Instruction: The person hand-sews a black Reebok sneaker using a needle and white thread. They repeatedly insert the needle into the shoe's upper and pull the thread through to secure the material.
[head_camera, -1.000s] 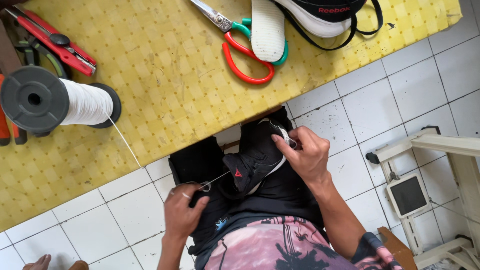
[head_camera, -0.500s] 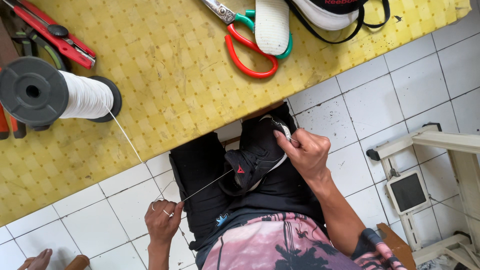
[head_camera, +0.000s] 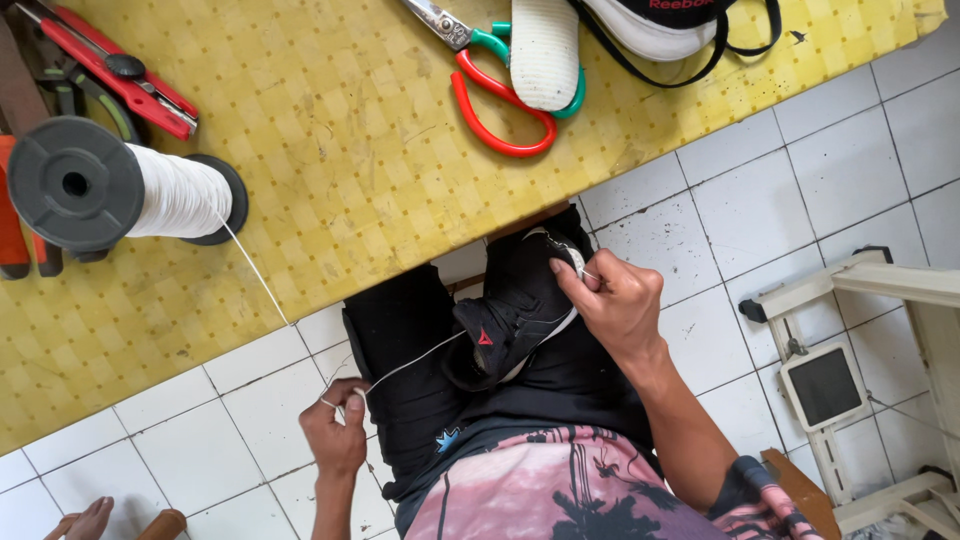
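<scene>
Black sneaker (head_camera: 515, 315) sits on my lap, just below the near edge of the yellow table (head_camera: 330, 150), toe pointing away from me. My right hand (head_camera: 612, 300) is closed around its heel end, fingers curled onto the white sole edge, pinning it against my thigh. My left hand (head_camera: 335, 435) is out to the left and lower, fingertips pinched shut on the white thread (head_camera: 415, 362), which runs taut from the shoe's side to that pinch; whether a needle sits in the pinch I cannot tell. A second strand climbs from there to the thread spool (head_camera: 130, 190) lying on the table's left part.

I judge the pull is the risk: drawing too hard could snap the thread or pucker the stitch, and the spool, lying on its side, might roll toward the edge if tugged. Red-handled scissors (head_camera: 495, 95) and a white insole (head_camera: 545, 50) lie farther off, a red cutter (head_camera: 110, 65) at far left.
</scene>
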